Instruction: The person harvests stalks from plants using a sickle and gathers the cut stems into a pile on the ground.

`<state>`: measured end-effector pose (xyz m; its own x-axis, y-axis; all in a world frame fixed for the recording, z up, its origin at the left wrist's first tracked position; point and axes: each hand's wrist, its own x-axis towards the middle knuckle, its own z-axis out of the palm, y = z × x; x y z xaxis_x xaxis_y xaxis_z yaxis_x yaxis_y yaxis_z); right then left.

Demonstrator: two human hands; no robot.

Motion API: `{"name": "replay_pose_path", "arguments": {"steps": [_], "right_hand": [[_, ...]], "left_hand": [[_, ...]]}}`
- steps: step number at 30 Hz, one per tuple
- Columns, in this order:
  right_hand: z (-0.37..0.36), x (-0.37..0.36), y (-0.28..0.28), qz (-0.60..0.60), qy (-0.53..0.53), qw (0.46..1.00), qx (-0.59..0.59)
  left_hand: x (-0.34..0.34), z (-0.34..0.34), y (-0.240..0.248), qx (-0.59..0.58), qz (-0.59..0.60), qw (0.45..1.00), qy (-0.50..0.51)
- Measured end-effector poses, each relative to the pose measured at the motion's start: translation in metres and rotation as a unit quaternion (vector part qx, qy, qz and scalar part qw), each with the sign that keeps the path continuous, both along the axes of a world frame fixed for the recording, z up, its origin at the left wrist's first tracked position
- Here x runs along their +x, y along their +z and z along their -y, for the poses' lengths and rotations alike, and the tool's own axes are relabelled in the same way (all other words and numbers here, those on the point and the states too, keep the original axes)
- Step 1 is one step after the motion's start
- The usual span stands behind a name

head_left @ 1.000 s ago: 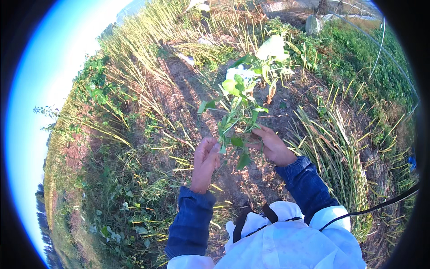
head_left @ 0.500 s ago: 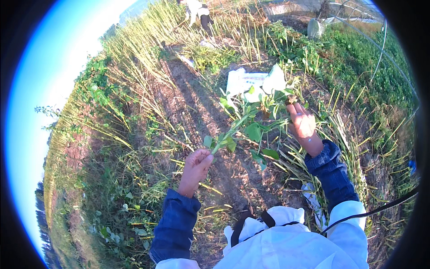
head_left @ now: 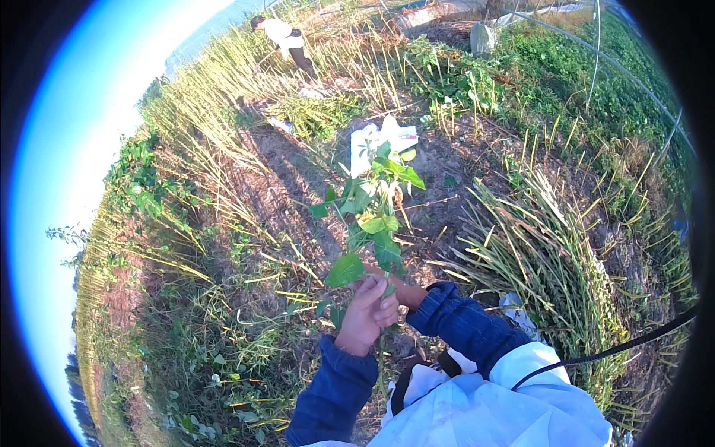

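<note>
A leafy green plant [head_left: 380, 223] with broad leaves rises in front of me, its stem held in my closed left hand [head_left: 365, 316]. My right hand [head_left: 402, 293] reaches in from the right and lies close against the far side of the left one. Leaves and the left hand hide most of its fingers, so I cannot tell what they grip. Beyond the leaves lies a white plastic bag [head_left: 363, 151] on the soil, partly covered by the plant.
To the right lies a large bundle of cut stalks [head_left: 551, 261]. Yellowish standing stalks [head_left: 201, 112] fill the left and far side. Another person [head_left: 287, 41] bends among stalks at the back. Thin hoops [head_left: 596, 52] arch at the far right, and a black cord [head_left: 611, 350] crosses at lower right.
My right hand has come down and left from the plant's leafy part to beside my left hand. The plant has swung more upright. My view has turned, bringing the stalk bundle into fuller sight.
</note>
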<state>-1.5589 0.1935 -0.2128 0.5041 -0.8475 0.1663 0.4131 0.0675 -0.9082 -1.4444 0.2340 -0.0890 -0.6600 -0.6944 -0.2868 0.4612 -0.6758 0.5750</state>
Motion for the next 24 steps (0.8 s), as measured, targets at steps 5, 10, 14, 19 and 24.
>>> {"name": "replay_pose_path", "arguments": {"steps": [5,10,14,19,24], "right_hand": [[-0.009,-0.032,0.041,-0.396,-0.119,0.876,-0.249],[-0.033,-0.085,0.095,-0.392,-0.315,0.844,-0.188],[-0.028,-0.097,0.153,-0.323,-0.461,0.8,-0.208],[-0.005,-0.111,0.212,-0.4,-0.437,0.736,-0.328],[0.03,-0.119,0.163,-0.544,-0.115,0.729,-0.401]], "left_hand": [[0.037,-0.008,0.011,-0.022,0.121,0.985,0.119],[0.053,-0.014,-0.007,-0.072,0.178,0.966,0.174],[0.055,-0.024,-0.019,-0.113,0.242,0.949,0.166],[0.057,-0.038,-0.032,-0.304,0.413,0.84,0.179],[0.057,-0.044,-0.036,-0.487,0.518,0.695,0.104]]}}
